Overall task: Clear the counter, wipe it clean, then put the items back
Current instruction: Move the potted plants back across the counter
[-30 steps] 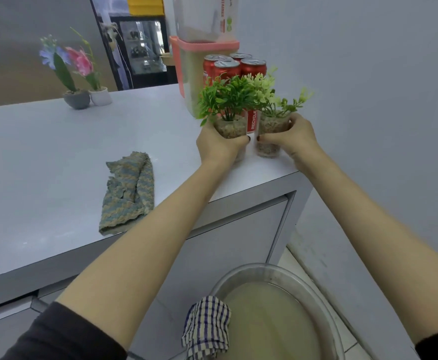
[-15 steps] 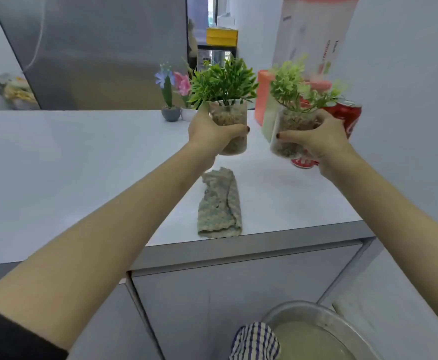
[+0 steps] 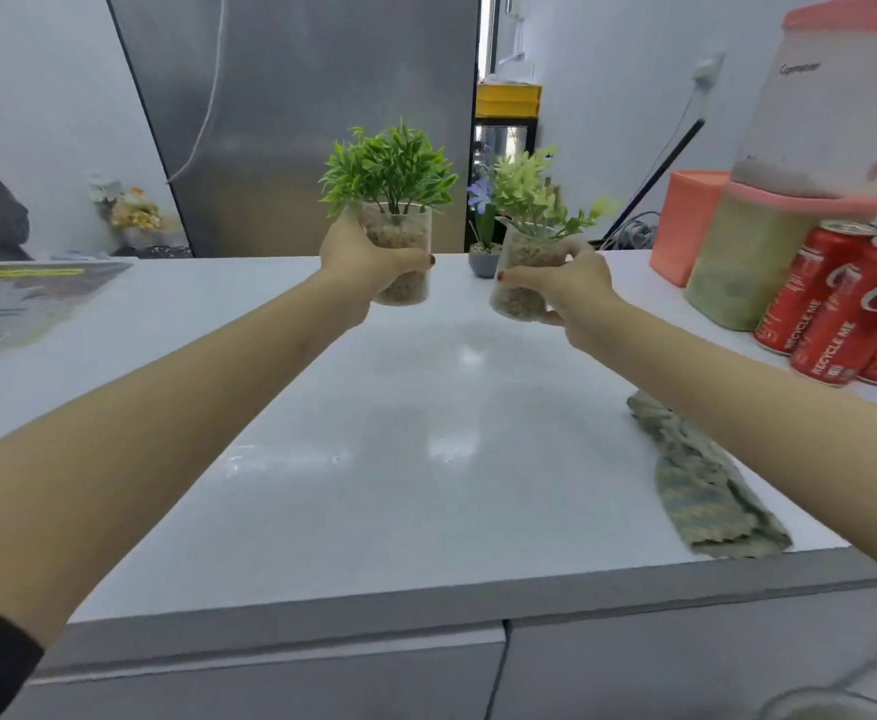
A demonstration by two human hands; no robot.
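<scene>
My left hand [image 3: 361, 259] grips a clear pebble-filled pot with a dark green plant [image 3: 400, 236], held above the white counter [image 3: 400, 459]. My right hand [image 3: 576, 288] grips a second clear pot with a pale green plant [image 3: 527, 267], tilted slightly, also off the counter. A green-blue knitted cloth [image 3: 706, 485] lies crumpled near the counter's front right edge.
Red soda cans [image 3: 841, 314] stand at the right beside stacked pink-lidded containers [image 3: 769, 220]. A small grey pot with a blue flower [image 3: 483, 252] sits at the counter's far side. A magazine [image 3: 15, 298] lies at far left. A metal basin's rim [image 3: 831, 706] shows at bottom right.
Both hands lifted the two plant pots from beside the cans and carried them left over the middle of the counter. The view swung left too.
</scene>
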